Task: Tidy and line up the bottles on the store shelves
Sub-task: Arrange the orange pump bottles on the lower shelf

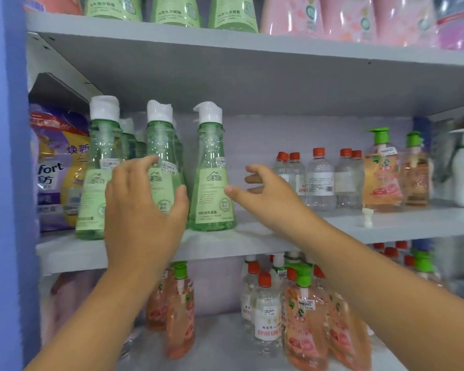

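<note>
Green bottles stand three abreast at the middle shelf's [252,241] front edge. The left hand [142,210] cups the middle bottle [161,145], fingers curled round it; at its three o'clock, the right hand [265,194] hovers spread beside the right bottle [212,188]. Best slide, not lift, keeping labels forward.

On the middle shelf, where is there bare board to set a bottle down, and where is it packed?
Free: the strip between the right green bottle and the clear red-capped bottles, behind the right hand; also the front edge near the loose white pump. Crowded: the left end, where the left hand wraps the middle green bottle beside the purple refill bag.
</note>
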The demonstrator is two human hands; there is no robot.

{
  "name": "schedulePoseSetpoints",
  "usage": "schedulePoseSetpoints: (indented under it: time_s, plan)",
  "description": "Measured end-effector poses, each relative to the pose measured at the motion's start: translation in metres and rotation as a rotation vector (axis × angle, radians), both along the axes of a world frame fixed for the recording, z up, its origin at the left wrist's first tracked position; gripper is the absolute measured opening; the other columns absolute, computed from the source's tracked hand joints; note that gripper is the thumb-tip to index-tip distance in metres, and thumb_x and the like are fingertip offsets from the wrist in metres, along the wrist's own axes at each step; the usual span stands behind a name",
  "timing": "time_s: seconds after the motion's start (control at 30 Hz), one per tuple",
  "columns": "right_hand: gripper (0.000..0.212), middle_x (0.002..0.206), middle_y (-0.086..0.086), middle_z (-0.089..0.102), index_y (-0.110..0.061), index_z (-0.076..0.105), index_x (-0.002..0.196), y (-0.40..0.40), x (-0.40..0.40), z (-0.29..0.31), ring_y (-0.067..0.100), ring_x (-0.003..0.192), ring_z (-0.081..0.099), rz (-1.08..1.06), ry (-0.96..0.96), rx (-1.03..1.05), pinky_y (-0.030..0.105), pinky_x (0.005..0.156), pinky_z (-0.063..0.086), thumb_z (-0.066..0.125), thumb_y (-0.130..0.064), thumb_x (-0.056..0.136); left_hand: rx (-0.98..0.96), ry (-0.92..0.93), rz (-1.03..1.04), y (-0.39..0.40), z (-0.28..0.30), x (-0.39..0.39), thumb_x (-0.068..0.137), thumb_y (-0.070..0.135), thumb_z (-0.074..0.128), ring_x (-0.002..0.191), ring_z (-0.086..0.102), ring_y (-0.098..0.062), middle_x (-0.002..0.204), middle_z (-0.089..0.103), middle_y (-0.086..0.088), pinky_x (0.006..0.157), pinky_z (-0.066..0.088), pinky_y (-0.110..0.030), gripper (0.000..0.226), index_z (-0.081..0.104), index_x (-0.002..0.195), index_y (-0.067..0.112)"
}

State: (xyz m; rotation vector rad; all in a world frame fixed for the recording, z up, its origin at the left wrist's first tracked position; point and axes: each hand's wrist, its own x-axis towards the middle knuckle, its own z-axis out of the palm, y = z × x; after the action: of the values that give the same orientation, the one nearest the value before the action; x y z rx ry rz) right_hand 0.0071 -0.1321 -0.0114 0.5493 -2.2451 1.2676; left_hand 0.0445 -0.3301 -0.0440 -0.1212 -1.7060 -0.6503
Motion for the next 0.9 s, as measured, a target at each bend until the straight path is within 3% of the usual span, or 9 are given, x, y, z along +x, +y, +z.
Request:
schedulePoseSetpoints:
  time_s: [0.07, 0.13, 0.27, 0.4, 0.57, 0.63, 0.7, 0.8, 0.9]
  plan:
    - [0.069, 0.136, -0.014, 0.054, -0.032, 0.044, 0.147, 0.034, 0.008, 0.007, 0.007, 0.115, 0.059, 0.000, 0.041, -0.099, 0.026, 0.081, 0.052, 0.071, -0.055, 0.088, 0.100, -0.064, -0.269, 0.047, 0.006, -0.003, 0.090, 0.043, 0.069, 0.122, 0.050, -0.013, 0.134, 0.050, 0.008, 0.102, 0.043, -0.033, 0.051, 0.049, 0.135, 0.028]
    - [0.062, 0.127, -0.013, 0.059, -0.032, 0.051, 0.137, 0.079, 0.011, 0.013, 0.007, 0.109, 0.064, -0.008, 0.076, -0.220, 0.035, 0.089, 0.057, 0.075, -0.054, 0.085, 0.244, -0.164, -0.493, 0.096, 0.019, -0.009, 0.088, 0.046, 0.071, 0.114, 0.057, -0.011, 0.130, 0.054, 0.012, 0.096, 0.049, -0.035, 0.051, 0.050, 0.133, 0.032]
    - [0.058, 0.124, -0.012, 0.059, -0.032, 0.051, 0.135, 0.185, 0.011, 0.015, 0.009, 0.110, 0.063, -0.069, 0.065, -0.280, 0.041, 0.097, 0.056, 0.074, -0.052, 0.086, 0.364, -0.332, -0.673, 0.192, 0.046, -0.029, 0.085, 0.051, 0.074, 0.107, 0.064, -0.019, 0.121, 0.060, 0.008, 0.091, 0.053, -0.038, 0.054, 0.052, 0.130, 0.031]
    - [0.058, 0.130, -0.007, 0.058, -0.030, 0.050, 0.137, 0.290, 0.000, 0.015, 0.014, 0.109, 0.063, -0.199, 0.017, -0.286, 0.037, 0.090, 0.056, 0.073, -0.050, 0.087, 0.403, -0.438, -0.734, 0.285, 0.062, -0.058, 0.077, 0.053, 0.079, 0.101, 0.065, -0.018, 0.107, 0.057, 0.011, 0.099, 0.054, -0.045, 0.061, 0.050, 0.123, 0.025]
    - [0.062, 0.134, -0.002, 0.055, -0.021, 0.046, 0.144, 0.385, -0.031, 0.023, 0.015, 0.103, 0.057, -0.283, -0.035, -0.253, 0.027, 0.072, 0.043, 0.070, -0.046, 0.092, 0.432, -0.583, -0.757, 0.368, 0.064, -0.096, 0.083, 0.053, 0.076, 0.112, 0.059, -0.023, 0.137, 0.053, -0.003, 0.100, 0.053, -0.043, 0.074, 0.046, 0.140, 0.018]
    - [0.064, 0.136, 0.001, 0.056, -0.019, 0.045, 0.144, 0.406, -0.053, 0.027, 0.020, 0.109, 0.056, -0.302, -0.089, -0.210, 0.030, 0.082, 0.040, 0.070, -0.046, 0.091, 0.461, -0.640, -0.731, 0.393, 0.063, -0.108, 0.085, 0.049, 0.076, 0.117, 0.057, -0.025, 0.139, 0.052, -0.006, 0.100, 0.052, -0.043, 0.078, 0.041, 0.146, 0.015]
    - [0.073, 0.138, 0.003, 0.056, -0.016, 0.042, 0.146, 0.419, -0.077, 0.030, 0.025, 0.118, 0.057, -0.313, -0.158, -0.160, 0.034, 0.087, 0.042, 0.072, -0.049, 0.088, 0.468, -0.673, -0.696, 0.412, 0.063, -0.121, 0.087, 0.042, 0.077, 0.107, 0.061, -0.022, 0.127, 0.058, -0.006, 0.089, 0.055, -0.037, 0.080, 0.037, 0.148, 0.010]
    - [0.056, 0.131, 0.009, 0.060, -0.015, 0.049, 0.130, 0.424, -0.115, 0.033, 0.026, 0.108, 0.060, -0.356, -0.204, -0.111, 0.033, 0.085, 0.048, 0.072, -0.041, 0.087, 0.428, -0.714, -0.617, 0.429, 0.063, -0.142, 0.088, 0.035, 0.077, 0.087, 0.063, -0.016, 0.110, 0.061, -0.001, 0.067, 0.053, -0.025, 0.069, 0.037, 0.139, 0.012]
    - [0.076, 0.139, 0.015, 0.052, -0.010, 0.037, 0.144, 0.423, -0.149, 0.033, 0.031, 0.120, 0.058, -0.405, -0.238, -0.155, 0.036, 0.094, 0.051, 0.075, -0.040, 0.084, 0.398, -0.766, -0.601, 0.440, 0.058, -0.164, 0.083, 0.030, 0.082, 0.079, 0.068, -0.014, 0.107, 0.066, -0.004, 0.054, 0.052, -0.024, 0.073, 0.037, 0.136, 0.008]
